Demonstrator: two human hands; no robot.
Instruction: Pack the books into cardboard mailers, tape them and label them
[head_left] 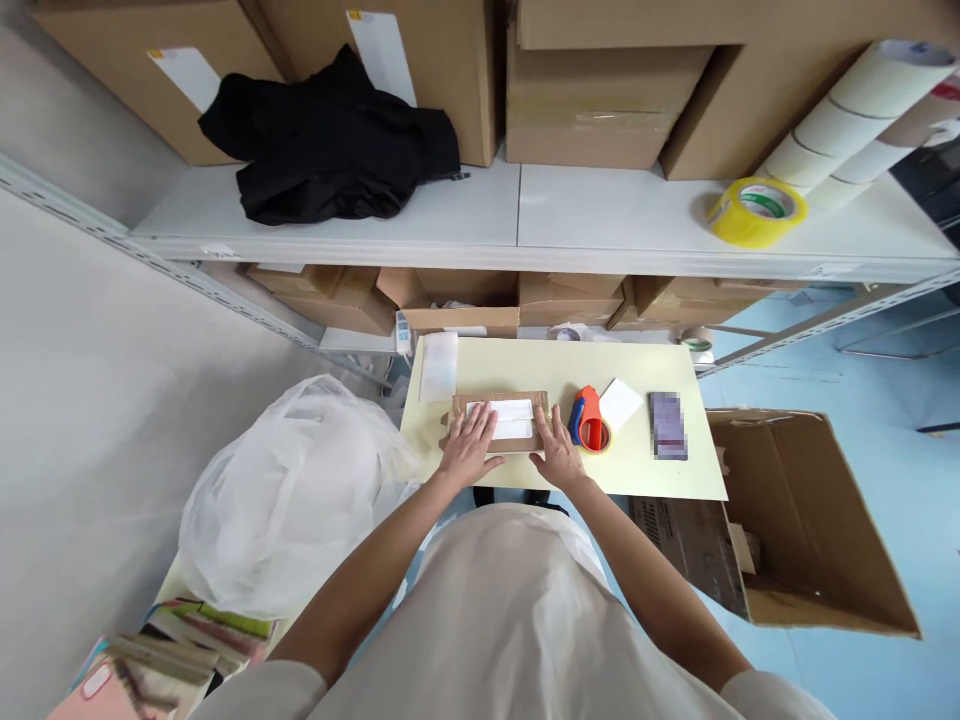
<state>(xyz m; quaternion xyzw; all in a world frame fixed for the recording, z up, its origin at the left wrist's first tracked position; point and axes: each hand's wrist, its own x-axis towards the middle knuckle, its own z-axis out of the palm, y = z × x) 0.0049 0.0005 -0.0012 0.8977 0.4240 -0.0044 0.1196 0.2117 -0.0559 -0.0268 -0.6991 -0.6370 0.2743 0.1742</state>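
Observation:
A small brown cardboard box (499, 400) lies flat on the pale yellow table (525, 365), with a white paper label (513, 428) on its top. My left hand (470, 445) rests on the box's left part, fingers stretched out over the label's left end. On the right end of the box lies my right hand (559, 455), its fingers spread. Just right of that hand is an orange and blue tape dispenser (589, 415) with a roll of tape in it.
White paper (621, 402) and a blurred purple item (667, 425) lie further right. A yellow tape roll (757, 212) and black cloth (337, 140) are on the shelf (480, 215). Left stands a big white plastic bundle (285, 500); right, an open carton (810, 520).

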